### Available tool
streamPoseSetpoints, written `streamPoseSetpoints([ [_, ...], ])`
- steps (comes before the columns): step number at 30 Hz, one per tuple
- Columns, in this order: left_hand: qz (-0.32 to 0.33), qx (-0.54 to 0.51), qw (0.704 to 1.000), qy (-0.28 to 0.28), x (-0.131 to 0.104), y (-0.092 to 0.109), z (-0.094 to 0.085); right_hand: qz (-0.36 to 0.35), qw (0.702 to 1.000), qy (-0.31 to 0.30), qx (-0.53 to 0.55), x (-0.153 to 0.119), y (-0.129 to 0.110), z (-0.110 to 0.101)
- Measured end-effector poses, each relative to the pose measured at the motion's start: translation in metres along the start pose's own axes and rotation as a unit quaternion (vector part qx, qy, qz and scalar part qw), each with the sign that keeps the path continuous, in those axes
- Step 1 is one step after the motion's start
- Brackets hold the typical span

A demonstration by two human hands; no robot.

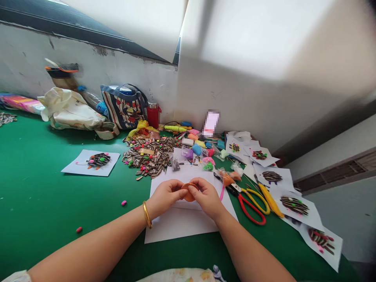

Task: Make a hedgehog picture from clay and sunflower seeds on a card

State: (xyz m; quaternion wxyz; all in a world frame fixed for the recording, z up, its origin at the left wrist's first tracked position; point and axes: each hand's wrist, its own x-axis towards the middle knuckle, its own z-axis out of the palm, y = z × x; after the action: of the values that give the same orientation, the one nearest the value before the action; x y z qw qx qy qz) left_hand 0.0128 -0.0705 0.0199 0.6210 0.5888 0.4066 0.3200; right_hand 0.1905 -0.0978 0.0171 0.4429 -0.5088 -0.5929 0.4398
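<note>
A flat, rounded piece of orange clay is held between both hands above white paper sheets. My left hand, with a gold bangle at the wrist, pinches its left side between thumb and fingers. On the right side, my right hand pinches it, thumb on top. The two hands nearly meet at the clay's upper edge. Just beyond lie small bags of coloured clay and a heap of striped sunflower seeds dotted with coloured beads.
Red and yellow scissors and a yellow cutter lie right of the papers. Seed-decorated cards line the right edge; another card lies left. Bags, a red flask and a phone stand by the wall.
</note>
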Motion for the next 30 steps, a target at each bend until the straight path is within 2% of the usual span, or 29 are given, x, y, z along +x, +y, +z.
streamPoseSetpoints([
  [4, 0.011, 0.021, 1.000, 0.015, -0.0007, 0.0022, 0.0011, 0.002, 0.999, 0.044, 0.031, 0.0015, 0.0050, -0.0001],
  [9, 0.026, 0.041, 0.996, 0.076, -0.0003, 0.0055, -0.0007, 0.005, 1.000, 0.010, -0.012, 0.0011, 0.0003, -0.0008],
  [13, 0.021, 0.050, 0.997, 0.055, 0.0000, 0.0070, -0.0015, 0.005, 1.000, -0.017, -0.018, -0.0001, -0.0002, -0.0012],
  [15, 0.021, 0.039, 0.998, 0.040, -0.0005, 0.0077, -0.0006, 0.005, 1.000, -0.007, -0.001, 0.0000, 0.0028, -0.0012],
  [18, 0.014, 0.037, 0.998, 0.052, -0.0008, 0.0080, 0.0006, 0.007, 1.000, 0.012, 0.012, 0.0009, 0.0074, -0.0014],
  [21, 0.013, 0.051, 0.996, 0.069, -0.0004, 0.0071, 0.0004, 0.010, 1.000, 0.002, 0.012, 0.0016, 0.0082, -0.0019],
  [27, 0.031, 0.067, 0.996, 0.052, 0.0006, 0.0039, -0.0026, 0.011, 1.000, -0.021, -0.013, 0.0007, 0.0035, -0.0033],
  [30, 0.037, 0.071, 0.994, 0.071, 0.0013, 0.0035, -0.0033, 0.029, 0.999, -0.025, 0.021, 0.0009, 0.0037, -0.0026],
])
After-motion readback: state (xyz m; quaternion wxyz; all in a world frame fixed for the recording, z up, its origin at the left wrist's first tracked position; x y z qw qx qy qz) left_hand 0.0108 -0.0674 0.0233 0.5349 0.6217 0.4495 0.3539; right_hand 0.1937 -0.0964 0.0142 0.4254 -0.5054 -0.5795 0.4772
